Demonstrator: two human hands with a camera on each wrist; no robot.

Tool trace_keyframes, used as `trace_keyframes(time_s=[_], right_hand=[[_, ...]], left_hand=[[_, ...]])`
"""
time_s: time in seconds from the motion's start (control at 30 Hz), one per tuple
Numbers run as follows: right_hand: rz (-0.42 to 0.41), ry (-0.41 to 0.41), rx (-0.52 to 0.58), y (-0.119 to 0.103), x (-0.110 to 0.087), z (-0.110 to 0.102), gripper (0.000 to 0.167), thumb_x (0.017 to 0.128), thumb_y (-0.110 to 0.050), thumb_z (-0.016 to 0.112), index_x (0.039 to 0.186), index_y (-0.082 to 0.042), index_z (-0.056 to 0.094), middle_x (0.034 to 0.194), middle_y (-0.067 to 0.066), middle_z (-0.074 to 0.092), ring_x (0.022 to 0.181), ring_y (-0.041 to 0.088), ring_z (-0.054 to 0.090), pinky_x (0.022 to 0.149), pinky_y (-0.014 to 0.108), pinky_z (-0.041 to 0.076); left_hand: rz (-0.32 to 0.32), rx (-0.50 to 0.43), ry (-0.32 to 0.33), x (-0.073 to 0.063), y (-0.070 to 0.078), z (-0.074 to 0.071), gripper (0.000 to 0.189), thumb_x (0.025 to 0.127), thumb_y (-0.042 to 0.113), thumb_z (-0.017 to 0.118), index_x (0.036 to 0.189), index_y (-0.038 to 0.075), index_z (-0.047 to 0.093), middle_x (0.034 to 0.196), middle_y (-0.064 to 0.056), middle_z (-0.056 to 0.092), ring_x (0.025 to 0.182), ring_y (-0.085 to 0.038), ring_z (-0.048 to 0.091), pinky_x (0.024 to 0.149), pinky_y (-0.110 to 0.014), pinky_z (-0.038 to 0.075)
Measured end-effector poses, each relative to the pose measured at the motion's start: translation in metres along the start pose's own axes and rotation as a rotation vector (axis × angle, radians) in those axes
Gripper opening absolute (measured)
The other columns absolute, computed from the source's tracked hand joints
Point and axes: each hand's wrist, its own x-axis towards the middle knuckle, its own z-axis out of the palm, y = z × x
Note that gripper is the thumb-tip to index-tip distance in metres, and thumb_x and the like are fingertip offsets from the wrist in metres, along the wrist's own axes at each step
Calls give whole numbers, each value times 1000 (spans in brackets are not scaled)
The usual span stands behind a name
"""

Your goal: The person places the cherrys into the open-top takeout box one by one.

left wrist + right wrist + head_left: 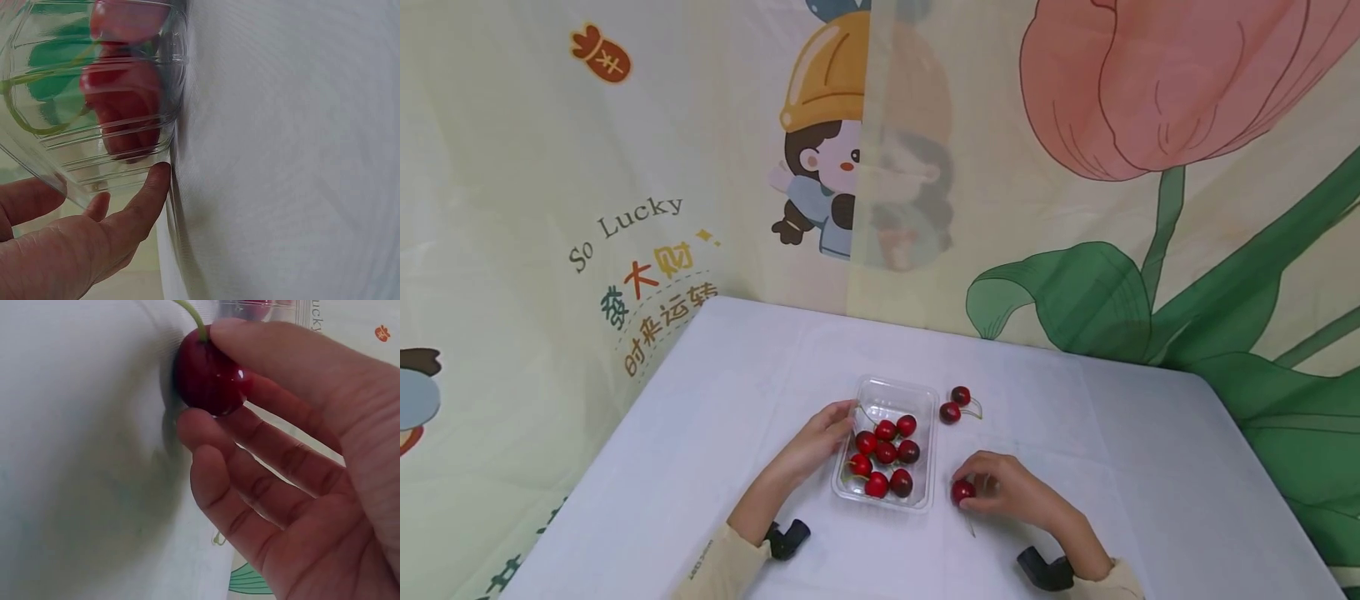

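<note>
A clear plastic container (885,502) with several dark red cherries (886,452) stands on the white table. My left hand (822,435) is at its left side. In the left wrist view, fingers (147,194) touch the container's wall near the table, with cherries (125,87) visible through the plastic. Right of the container, my right hand (1011,492) pinches a single cherry (962,492) between thumb and fingers. Seen from the right wrist, that cherry (209,372) has a green stem and is at the table surface; the other fingers are loosely bent.
Two cherries (955,404) with joined stems lie beyond my right hand, just right of the container. A printed curtain (925,167) hangs behind the table's far edge. Black wrist mounts (1045,569) sit on both forearms.
</note>
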Motion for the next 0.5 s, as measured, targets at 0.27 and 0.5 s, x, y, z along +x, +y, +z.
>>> trace_keyframes(time_s=[0.27, 0.5], right_hand=[[-20, 12, 22, 1, 0, 1, 29, 84, -19, 77, 109, -6, 70, 99, 1, 66, 78, 8, 55, 67, 21, 53], [-64, 77, -3, -4, 1, -10, 30, 84, -15, 77, 109, -2, 68, 99, 3, 66, 79, 12, 59, 66, 23, 55]], left_hand=[[-25, -30, 22, -1, 1, 1, 46, 103, 19, 46, 145, 1, 40, 149, -26, 38, 137, -43, 36, 107, -58, 37], [-26, -19, 22, -3, 2, 2, 46, 103, 19, 46, 146, 2, 39, 149, -24, 39, 137, -41, 38, 106, -56, 39]])
